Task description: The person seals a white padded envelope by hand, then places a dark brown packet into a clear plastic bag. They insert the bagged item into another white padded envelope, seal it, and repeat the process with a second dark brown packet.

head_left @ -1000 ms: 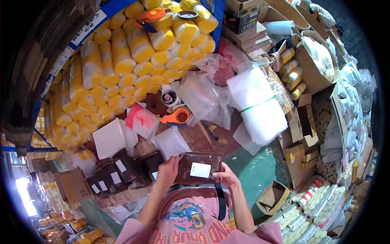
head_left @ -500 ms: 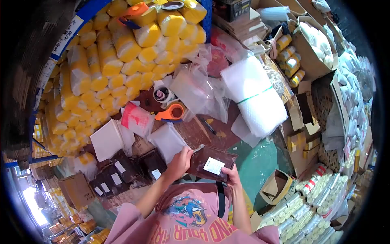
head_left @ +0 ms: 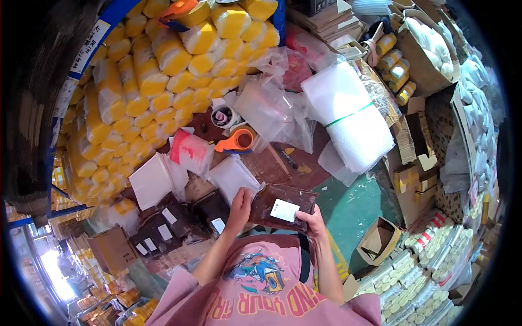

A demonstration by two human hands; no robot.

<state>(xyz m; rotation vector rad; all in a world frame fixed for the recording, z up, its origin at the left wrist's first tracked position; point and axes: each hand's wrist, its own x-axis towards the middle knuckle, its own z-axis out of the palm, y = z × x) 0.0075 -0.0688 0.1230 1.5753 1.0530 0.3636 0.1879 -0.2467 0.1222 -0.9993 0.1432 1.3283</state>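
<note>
A flat, dark brown packet in clear plastic (head_left: pixel 261 206) with a white label (head_left: pixel 284 209) is held in front of my body. My left hand (head_left: pixel 241 205) is closed on its left edge. My right hand (head_left: pixel 311 221) grips the right end, thumb on top beside the label, the other fingers mostly underneath. Left of my hands, similar dark packets (head_left: pixel 179 220) with white labels stand in a row on the table. A stack of clear plastic bags (head_left: pixel 232 176) lies just beyond my left hand.
An orange tape dispenser (head_left: pixel 239 140) and a white cup (head_left: pixel 224 116) stand farther back. Yellow-wrapped rolls (head_left: pixel 141 76) are piled at the left. A bubble-wrap roll (head_left: pixel 353 119) lies at the right, above a small open carton (head_left: pixel 379 239). White plastic-wrapped stacks (head_left: pixel 429 271) fill the lower right.
My left hand has shifted from the packet's upper left corner, where it pinched the plastic, to lower on its left edge. The packet is now more level, and the whole view has shifted slightly.
</note>
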